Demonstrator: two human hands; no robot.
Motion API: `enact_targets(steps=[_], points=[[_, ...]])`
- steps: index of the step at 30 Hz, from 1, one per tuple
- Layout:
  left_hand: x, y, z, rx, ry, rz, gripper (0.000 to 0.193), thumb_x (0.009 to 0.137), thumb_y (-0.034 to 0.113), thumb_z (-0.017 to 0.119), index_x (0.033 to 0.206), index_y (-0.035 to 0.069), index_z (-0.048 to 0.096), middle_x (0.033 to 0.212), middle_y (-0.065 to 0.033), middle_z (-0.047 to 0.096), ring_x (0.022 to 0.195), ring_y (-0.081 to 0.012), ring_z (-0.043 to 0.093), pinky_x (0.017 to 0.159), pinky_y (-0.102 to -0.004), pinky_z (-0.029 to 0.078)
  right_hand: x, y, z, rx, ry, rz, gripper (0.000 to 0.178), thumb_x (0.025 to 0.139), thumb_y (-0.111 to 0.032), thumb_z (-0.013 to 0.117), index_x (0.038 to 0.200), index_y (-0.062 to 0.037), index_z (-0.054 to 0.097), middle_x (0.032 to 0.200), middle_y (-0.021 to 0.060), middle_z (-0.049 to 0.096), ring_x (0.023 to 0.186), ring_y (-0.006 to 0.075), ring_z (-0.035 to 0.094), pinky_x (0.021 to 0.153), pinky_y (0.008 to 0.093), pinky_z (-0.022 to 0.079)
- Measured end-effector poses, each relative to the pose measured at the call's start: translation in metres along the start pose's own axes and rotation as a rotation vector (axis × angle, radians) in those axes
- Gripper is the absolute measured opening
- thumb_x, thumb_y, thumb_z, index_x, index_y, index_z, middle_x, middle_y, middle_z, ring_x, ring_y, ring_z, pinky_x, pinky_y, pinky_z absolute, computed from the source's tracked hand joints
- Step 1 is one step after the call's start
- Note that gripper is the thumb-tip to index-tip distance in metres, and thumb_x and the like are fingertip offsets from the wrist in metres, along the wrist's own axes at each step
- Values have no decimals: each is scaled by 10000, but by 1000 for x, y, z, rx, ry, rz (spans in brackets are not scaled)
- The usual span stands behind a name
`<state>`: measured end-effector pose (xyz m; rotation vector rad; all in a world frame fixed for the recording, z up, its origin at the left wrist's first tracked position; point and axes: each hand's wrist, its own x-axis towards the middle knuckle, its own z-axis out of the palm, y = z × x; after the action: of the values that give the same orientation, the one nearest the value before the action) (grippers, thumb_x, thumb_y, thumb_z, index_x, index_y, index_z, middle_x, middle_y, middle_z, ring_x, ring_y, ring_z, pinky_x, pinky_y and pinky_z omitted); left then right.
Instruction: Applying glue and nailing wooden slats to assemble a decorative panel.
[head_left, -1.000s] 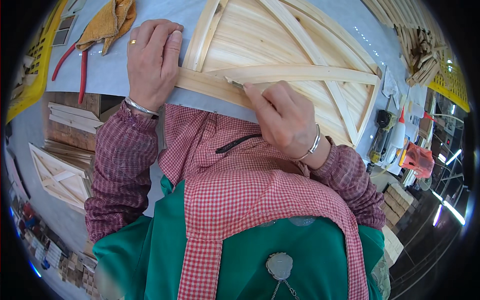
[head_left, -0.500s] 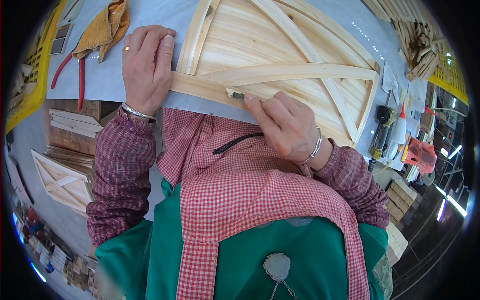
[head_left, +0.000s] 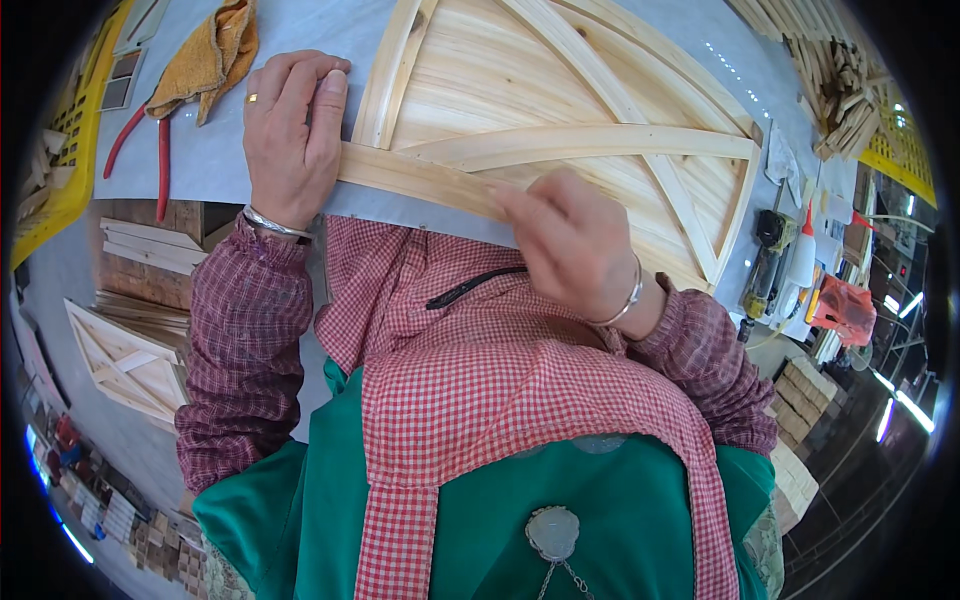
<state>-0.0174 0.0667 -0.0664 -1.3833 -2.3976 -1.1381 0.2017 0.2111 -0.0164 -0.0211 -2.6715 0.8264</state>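
Observation:
A pale wooden panel (head_left: 480,75) with raised, crossing strips lies on the grey-blue work surface in front of me. My left hand (head_left: 294,140) is closed at its near left corner, with bent fingers and the thumb against the rail's end. Along the near rail (head_left: 420,180), my right hand (head_left: 572,240) is pinched and blurred, its fingertips at the wood. The small dark, flat blade it holds is hidden by the fingers now; the earlier view showed it with pale stuff on its tip.
Left of the panel lie red-handled pliers (head_left: 163,170) under an orange-brown cloth (head_left: 207,62), near a yellow crate (head_left: 75,130). To the right are a white glue bottle (head_left: 803,255), a power tool (head_left: 768,250) and a red plastic bag (head_left: 845,308). Wood strips (head_left: 845,110) are heaped far right.
My right hand has shifted slightly right along the rail and turned, so the blade no longer shows. My left hand and the panel stay almost where they were.

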Motion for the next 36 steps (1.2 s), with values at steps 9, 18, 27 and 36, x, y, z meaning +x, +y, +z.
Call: enact_targets(steps=[9,18,27,36], points=[[0,-1,0,-16,5,-8,128,887,132,555,922,40,637,932,-63,597,873,-240,528,784,-347,415,18,9,-12,325,-190,584,107,799,-78,669,876,-4,662,716,52,563,566,105,492,514,225,377],[0,-2,0,-12,9,5,133,888,142,558,927,41,635,936,-59,598,875,-239,529,783,-350,417,16,11,-12,271,-158,513,99,784,-67,673,855,-3,647,709,51,554,566,108,481,521,232,383],[-1,0,-1,-18,4,-24,135,888,148,561,922,40,635,939,-58,599,874,-235,529,777,-345,416,22,9,-18,176,-149,380,78,778,-37,661,845,-7,635,718,67,525,560,145,504,520,249,392],[0,-2,-1,-14,17,1,132,885,146,563,920,41,635,925,-55,598,860,-234,528,775,-342,416,25,7,-10,105,-68,219,73,767,-14,648,836,-17,623,729,81,525,536,185,512,481,275,403]])
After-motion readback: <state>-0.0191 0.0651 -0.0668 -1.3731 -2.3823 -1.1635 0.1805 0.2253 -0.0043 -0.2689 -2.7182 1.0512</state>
